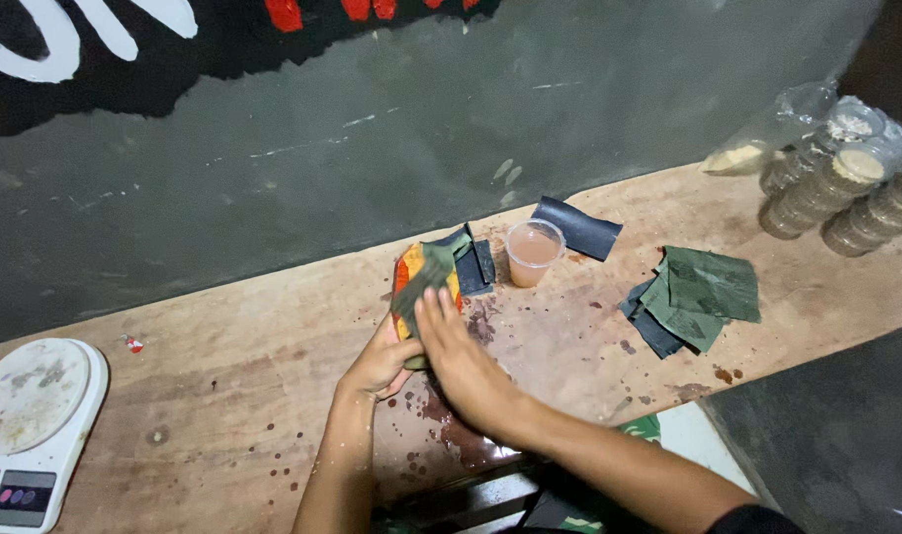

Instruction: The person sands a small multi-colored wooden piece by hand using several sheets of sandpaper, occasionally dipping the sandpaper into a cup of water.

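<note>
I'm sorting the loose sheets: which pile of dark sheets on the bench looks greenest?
The pile of green sheets right of the plastic cup; the single sheet behind the cup is dark blue-grey.

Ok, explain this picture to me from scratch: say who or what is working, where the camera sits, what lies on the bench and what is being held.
No machine here: a person works with two bare hands. The single picture comes from a camera worn on the person's head, looking down at a stained wooden bench against a dark painted wall.

The left hand grips a flat orange and red block from below, and the right hand lies flat over it, pressing a green sheet against it. What the block is made of cannot be told.

Beside it stands a plastic cup of pinkish liquid, with a dark sheet behind it. Further right lies a pile of green sheets. At the far right are stacked lidded tubs, and at the far left a white kitchen scale.
</note>
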